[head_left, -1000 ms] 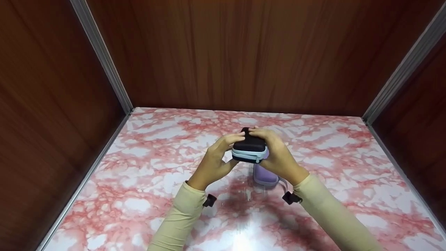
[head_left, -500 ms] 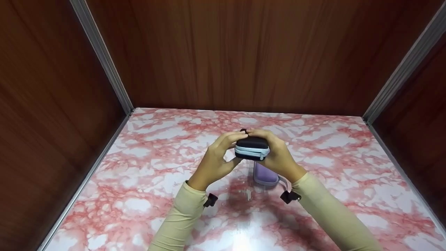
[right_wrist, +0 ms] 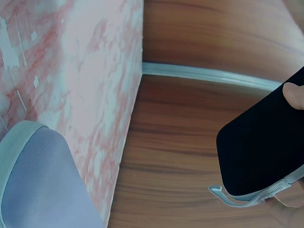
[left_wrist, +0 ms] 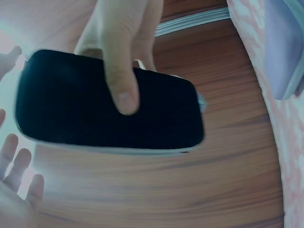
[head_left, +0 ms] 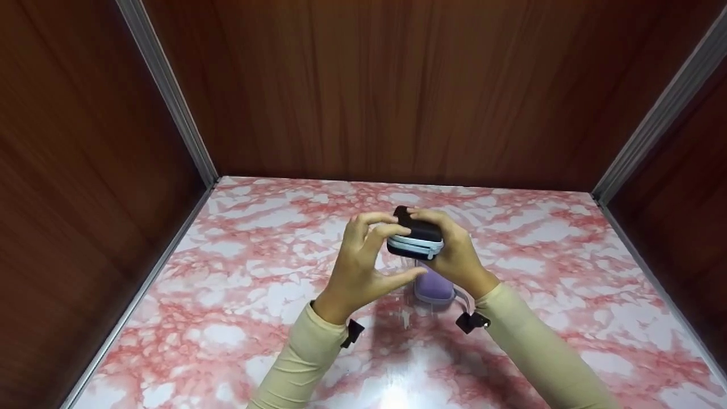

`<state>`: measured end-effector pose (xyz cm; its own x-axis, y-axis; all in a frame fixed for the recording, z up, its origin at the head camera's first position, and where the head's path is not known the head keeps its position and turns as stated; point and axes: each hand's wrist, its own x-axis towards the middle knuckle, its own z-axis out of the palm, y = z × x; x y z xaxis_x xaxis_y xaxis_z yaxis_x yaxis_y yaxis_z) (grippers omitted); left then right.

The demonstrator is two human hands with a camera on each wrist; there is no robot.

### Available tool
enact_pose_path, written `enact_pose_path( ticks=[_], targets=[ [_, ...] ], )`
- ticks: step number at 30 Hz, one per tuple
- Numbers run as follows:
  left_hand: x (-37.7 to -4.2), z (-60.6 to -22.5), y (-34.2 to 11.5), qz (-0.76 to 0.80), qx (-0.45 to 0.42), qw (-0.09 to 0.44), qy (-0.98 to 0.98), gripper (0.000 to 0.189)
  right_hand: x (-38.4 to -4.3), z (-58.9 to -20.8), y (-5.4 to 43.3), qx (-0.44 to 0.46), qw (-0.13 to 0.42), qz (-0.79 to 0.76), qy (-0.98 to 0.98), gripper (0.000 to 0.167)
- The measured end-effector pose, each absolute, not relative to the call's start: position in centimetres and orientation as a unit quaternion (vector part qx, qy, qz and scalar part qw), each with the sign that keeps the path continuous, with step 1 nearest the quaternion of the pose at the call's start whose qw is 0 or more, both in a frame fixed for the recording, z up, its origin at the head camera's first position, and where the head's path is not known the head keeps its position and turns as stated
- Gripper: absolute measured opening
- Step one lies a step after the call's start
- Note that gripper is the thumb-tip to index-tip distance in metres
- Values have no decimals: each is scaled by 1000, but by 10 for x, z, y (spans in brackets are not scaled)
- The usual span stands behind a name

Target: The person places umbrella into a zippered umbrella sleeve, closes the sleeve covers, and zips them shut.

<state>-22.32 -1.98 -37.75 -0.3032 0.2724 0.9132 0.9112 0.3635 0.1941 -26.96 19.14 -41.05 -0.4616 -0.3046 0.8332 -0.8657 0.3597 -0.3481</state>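
Head view gives me the clearest reading: the person's right hand (head_left: 461, 260) grips the black case (head_left: 425, 228) from its right side. The left hand (head_left: 356, 268) stands at the opposite side with its thumb (head_left: 406, 277) and fingers (head_left: 388, 229) spread well apart; the fingers bend over the left edge of the case, but whether their tips touch it I cannot tell, and the thumb points free below, so I judge that this hand holds nothing. For me the important relation is this: the case is in the air between both hands, to the right of the left hand, and the right hand is the nearer one. Its long axis runs forward, away from the person, and its near end shows the pale blue zipper (head_left: 410, 245), with the zipper pull (head_left: 430, 255) at the right corner. Lower down, the purple case (head_left: 435, 285) rests on the marbled table (head_left: 221, 335), partly hidden behind the held case and hand, and its strap (head_left: 464, 297) reaches toward the right sleeve (head_left: 539, 346). Farther out, I see wooden panels (head_left: 369, 96) around the table.
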Motion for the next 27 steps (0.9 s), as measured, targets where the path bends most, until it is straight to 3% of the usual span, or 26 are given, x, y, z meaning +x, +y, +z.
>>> enact_pose_path(
  ticks=[9, 15, 27],
  targets=[
    [-204, -369, 4, -240, -331, 491, -769, 52, -273, -411, 189, 404, 345, 423, -735, 64],
    [-202, -369, 11, -205, -306, 518, -772, 35, -275, -412, 193, 422, 354, 409, -728, 64],
    [-199, -367, 5, -378, -321, 410, -765, 16, -274, -408, 190, 423, 363, 401, -727, 64]
  ],
)
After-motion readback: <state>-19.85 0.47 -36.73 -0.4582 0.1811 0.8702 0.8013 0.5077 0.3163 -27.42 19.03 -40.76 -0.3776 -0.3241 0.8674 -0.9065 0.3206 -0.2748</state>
